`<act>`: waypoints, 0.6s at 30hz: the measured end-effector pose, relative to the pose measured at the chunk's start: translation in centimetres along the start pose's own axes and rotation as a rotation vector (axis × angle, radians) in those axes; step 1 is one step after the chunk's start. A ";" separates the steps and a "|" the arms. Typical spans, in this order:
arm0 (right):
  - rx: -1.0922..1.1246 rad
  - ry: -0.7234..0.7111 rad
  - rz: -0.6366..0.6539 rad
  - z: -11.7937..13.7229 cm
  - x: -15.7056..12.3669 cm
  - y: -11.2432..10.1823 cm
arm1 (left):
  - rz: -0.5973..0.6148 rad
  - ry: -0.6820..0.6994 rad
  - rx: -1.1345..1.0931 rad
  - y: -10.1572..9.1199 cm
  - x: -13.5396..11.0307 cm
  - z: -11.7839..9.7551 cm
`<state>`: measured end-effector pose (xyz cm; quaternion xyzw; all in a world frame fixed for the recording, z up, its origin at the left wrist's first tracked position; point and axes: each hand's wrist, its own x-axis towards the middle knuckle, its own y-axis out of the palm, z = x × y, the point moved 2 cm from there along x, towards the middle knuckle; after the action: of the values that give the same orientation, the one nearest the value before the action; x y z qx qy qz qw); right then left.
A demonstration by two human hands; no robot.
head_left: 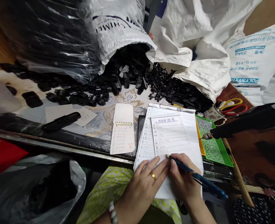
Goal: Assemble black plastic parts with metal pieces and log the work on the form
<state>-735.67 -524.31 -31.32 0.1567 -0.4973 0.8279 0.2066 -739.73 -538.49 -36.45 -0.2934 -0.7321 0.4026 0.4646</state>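
Observation:
My right hand (185,179) grips a dark blue pen (199,178), its tip resting at the lower part of a small lined note sheet (169,133) with handwriting on it. Flat across the bottom of that sheet lies my left hand (145,180), fingers stretched out, a gold ring on one finger. Under the note sheet are larger written papers (193,130) on a clipboard with a metal clip (172,108) at the top. To the left, a spiral notepad (123,140) lies folded open, with handwritten lines on its lower page.
Black plastic parts (81,93) spill from white sacks (125,28) along the back. A green tray (216,146) of small metal pieces stands at right beneath a black power screwdriver (249,121). Scissors (233,107) stand in a cup. A plastic bag (76,177) hangs open at lower left.

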 end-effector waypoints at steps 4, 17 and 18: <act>0.014 0.003 -0.008 -0.1 0.0 0.1 | -0.004 -0.006 -0.011 -0.2 0.1 0.1; 0.025 -0.006 -0.009 -0.2 -0.2 0.2 | -0.039 -0.008 0.011 -0.7 0.2 0.1; 0.052 0.010 -0.017 -0.3 -0.2 0.3 | -0.030 -0.008 0.020 -0.7 0.3 0.2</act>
<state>-735.68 -524.18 -31.76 0.1622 -0.4734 0.8394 0.2121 -740.03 -538.67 -35.79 -0.2760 -0.7344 0.4040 0.4704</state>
